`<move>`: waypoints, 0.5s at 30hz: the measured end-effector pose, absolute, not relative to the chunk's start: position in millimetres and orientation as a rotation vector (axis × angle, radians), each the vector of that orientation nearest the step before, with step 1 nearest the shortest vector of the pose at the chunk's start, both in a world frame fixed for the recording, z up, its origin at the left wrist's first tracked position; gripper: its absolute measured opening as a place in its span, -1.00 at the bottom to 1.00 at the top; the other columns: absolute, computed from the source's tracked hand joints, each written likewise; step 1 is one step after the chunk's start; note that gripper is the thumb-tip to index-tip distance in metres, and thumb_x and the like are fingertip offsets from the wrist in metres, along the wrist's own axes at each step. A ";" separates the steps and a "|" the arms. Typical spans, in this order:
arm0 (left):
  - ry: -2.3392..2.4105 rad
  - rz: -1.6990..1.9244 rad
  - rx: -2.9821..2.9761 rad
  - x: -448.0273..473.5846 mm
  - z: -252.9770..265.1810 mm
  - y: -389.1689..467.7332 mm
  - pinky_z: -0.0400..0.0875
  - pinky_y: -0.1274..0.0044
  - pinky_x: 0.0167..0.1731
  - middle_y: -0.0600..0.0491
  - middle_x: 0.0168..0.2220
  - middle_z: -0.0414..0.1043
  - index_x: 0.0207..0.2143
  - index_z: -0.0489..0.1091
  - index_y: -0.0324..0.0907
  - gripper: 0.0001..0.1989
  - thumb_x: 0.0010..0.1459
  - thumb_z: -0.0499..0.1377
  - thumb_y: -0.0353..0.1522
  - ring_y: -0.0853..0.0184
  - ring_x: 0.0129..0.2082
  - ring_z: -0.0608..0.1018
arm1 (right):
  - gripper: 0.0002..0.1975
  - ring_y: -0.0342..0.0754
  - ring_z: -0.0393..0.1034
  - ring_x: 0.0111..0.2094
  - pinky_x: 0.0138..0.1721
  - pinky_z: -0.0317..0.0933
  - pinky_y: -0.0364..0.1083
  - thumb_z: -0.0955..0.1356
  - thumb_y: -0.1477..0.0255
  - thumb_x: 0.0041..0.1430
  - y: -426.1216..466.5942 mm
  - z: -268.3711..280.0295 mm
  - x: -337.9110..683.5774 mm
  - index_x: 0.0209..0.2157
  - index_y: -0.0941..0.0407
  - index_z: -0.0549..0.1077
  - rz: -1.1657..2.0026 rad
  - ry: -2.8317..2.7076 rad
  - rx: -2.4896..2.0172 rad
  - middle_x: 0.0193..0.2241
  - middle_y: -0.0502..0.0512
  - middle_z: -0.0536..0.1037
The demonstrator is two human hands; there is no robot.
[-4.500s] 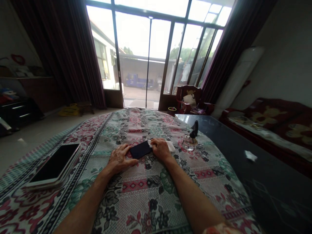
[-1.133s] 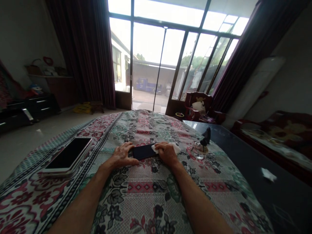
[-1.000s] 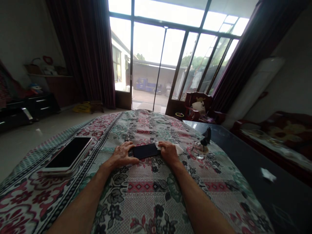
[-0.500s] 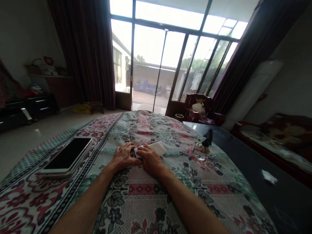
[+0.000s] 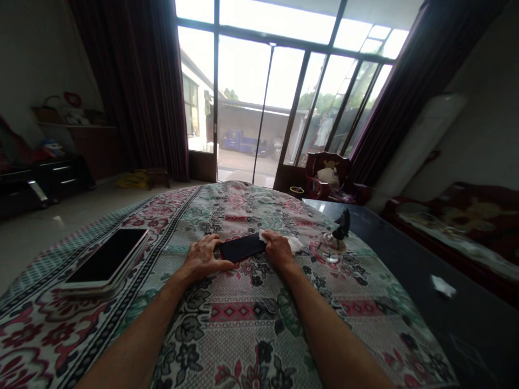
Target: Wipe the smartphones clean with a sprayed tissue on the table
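A dark smartphone [image 5: 242,248] lies flat on the patterned cloth, its screen side or back not clearly told apart. My left hand [image 5: 204,255] grips its left end, thumb along the near edge and fingers at the far edge. At the phone's right end, my right hand [image 5: 278,249] is closed on a white tissue [image 5: 295,245], part of which sticks out to the right of the knuckles. The tissue touches the phone's surface near its far right corner.
Left of my hands lies a stack of white-edged tablets [image 5: 107,258]. A clear spray bottle [image 5: 332,246] with a black nozzle stands to the right. Crumpled white paper [image 5: 443,286] rests on the dark tabletop [image 5: 405,254]. The floral cloth [image 5: 243,346] covers the surface under my hands.
My right hand has slid right along the phone with the tissue, uncovering the phone's dark surface. My left hand stays at the left end. The view has shifted slightly.
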State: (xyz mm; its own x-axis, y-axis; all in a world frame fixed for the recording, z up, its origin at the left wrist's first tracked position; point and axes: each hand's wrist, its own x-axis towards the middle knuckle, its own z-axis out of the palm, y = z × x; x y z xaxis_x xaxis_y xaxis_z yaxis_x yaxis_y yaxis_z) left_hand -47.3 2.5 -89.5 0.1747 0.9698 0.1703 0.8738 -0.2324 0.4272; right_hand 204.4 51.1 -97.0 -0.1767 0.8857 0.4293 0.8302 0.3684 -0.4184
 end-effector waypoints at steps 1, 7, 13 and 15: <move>1.782 0.608 2.214 -47.2 -89.4 2.4 0.10 0.22 0.21 -0.16 0.27 0.22 0.04 0.40 -0.12 -0.30 -0.12 0.29 0.02 -0.03 0.28 0.24 | -0.55 0.02 0.42 0.00 0.10 0.21 -0.05 0.21 0.69 0.06 52.0 -97.9 208.0 -0.19 0.05 0.60 0.113 -1.993 -1.490 -0.10 0.11 0.61; 1.797 0.602 2.209 -46.1 -89.3 2.2 0.08 0.22 0.22 -0.16 0.27 0.23 0.04 0.39 -0.12 -0.30 -0.13 0.29 0.01 -0.01 0.29 0.23 | -0.54 0.01 0.36 0.05 0.14 0.17 -0.04 0.19 0.72 0.07 40.4 -93.4 193.6 -0.15 0.06 0.57 0.098 -2.005 -1.361 -0.03 0.12 0.56; 1.804 0.602 2.227 -46.8 -91.7 3.4 0.12 0.23 0.21 -0.13 0.26 0.25 0.04 0.41 -0.11 -0.31 -0.13 0.30 0.01 -0.02 0.28 0.25 | -0.70 0.02 0.33 0.01 0.13 0.15 -0.03 0.27 0.66 0.13 9.6 -88.3 149.6 -0.17 0.10 0.52 0.151 -2.297 -1.059 -0.07 0.14 0.53; 1.805 0.613 2.227 -47.1 -93.1 4.0 0.12 0.26 0.22 -0.10 0.25 0.27 0.04 0.42 -0.08 -0.31 -0.14 0.30 0.02 -0.03 0.27 0.26 | -0.78 0.01 0.33 -0.01 0.10 0.16 -0.04 0.31 0.60 0.16 1.3 -87.5 140.2 -0.20 0.09 0.51 0.170 -2.365 -0.984 -0.09 0.13 0.52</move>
